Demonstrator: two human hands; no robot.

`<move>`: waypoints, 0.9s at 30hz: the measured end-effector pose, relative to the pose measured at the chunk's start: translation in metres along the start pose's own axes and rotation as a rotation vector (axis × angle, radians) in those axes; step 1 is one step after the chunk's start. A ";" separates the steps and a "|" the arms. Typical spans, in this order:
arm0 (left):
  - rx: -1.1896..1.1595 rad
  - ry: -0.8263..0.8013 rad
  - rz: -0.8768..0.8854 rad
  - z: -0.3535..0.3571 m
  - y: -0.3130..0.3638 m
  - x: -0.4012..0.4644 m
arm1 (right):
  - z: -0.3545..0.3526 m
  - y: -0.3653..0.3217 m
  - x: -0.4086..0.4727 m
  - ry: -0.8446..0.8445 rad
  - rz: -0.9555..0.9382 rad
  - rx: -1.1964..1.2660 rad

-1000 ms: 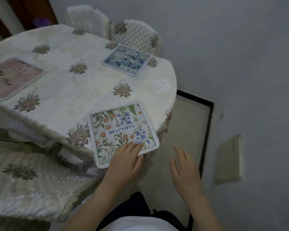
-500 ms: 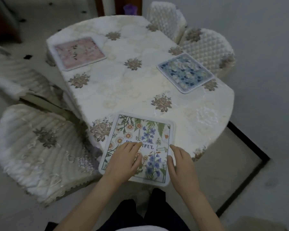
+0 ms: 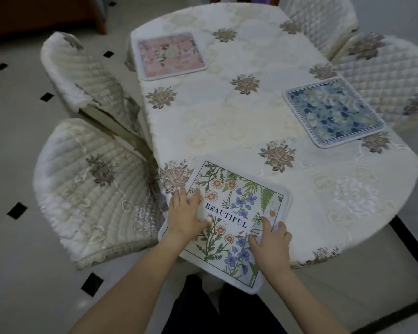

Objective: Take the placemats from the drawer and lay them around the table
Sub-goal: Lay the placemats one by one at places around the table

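A white floral placemat (image 3: 237, 203) printed with "BEAUTIFUL" lies at the near end of the table (image 3: 227, 121), its near corner hanging past the edge. My left hand (image 3: 187, 216) rests flat on its left side, fingers spread. My right hand (image 3: 270, 242) presses flat on its right side. Neither hand grips it. A pink placemat (image 3: 170, 55) lies at the far left of the table. A blue floral placemat (image 3: 333, 112) lies at the right side.
The table wears a cream embroidered cloth. Two covered chairs (image 3: 92, 189) (image 3: 82, 75) stand on the left, two quilted ones (image 3: 391, 75) (image 3: 321, 18) at the right and far right. Tiled floor with black diamonds lies left; a dark-edged rug (image 3: 415, 256) is at the lower right.
The view has swung left and down onto the table. My right hand has come onto the floral placemat, and my left hand has shifted toward its left edge.
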State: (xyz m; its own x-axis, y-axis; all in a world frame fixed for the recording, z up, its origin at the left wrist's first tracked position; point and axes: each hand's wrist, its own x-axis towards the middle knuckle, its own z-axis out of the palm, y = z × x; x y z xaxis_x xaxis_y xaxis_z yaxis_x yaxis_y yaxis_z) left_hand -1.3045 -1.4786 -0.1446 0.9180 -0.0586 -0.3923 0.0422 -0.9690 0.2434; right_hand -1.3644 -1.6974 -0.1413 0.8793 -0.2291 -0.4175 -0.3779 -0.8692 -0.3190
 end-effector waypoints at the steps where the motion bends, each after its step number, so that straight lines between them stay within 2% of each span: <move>1: -0.004 -0.017 -0.038 -0.001 0.000 0.001 | 0.003 -0.003 0.000 -0.011 0.032 0.008; 4: -0.050 -0.034 -0.055 0.002 0.001 0.003 | 0.009 -0.008 -0.001 -0.011 0.116 0.085; 7: -0.119 0.031 -0.027 0.002 -0.002 0.003 | 0.011 -0.011 -0.005 0.028 0.140 0.106; 12: -0.528 0.125 -0.103 -0.012 -0.016 0.006 | 0.005 -0.016 -0.010 0.062 0.141 0.228; 14: -0.706 0.088 -0.094 -0.021 -0.025 0.010 | 0.001 -0.016 -0.012 0.116 0.131 0.279; 16: -0.833 -0.025 -0.076 -0.030 -0.033 0.013 | -0.005 -0.014 -0.015 0.153 0.120 0.339; 19: -0.773 -0.190 -0.020 -0.033 -0.041 0.013 | -0.014 -0.005 -0.014 0.124 0.131 0.557; 21: -0.837 -0.247 -0.046 -0.033 -0.044 0.011 | -0.019 0.003 -0.011 0.054 0.139 0.696; 24: -0.964 -0.283 -0.085 -0.035 -0.045 0.006 | -0.025 0.010 -0.010 -0.044 0.130 0.829; 27: -0.966 -0.247 -0.066 -0.037 -0.042 -0.003 | -0.029 0.008 -0.012 -0.046 0.068 0.785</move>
State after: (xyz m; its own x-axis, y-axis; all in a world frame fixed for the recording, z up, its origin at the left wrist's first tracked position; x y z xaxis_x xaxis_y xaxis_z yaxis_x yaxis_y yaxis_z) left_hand -1.2948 -1.4286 -0.1206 0.7992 -0.1657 -0.5778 0.4937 -0.3674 0.7882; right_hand -1.3696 -1.7145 -0.1139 0.8406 -0.2374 -0.4868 -0.5394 -0.2868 -0.7917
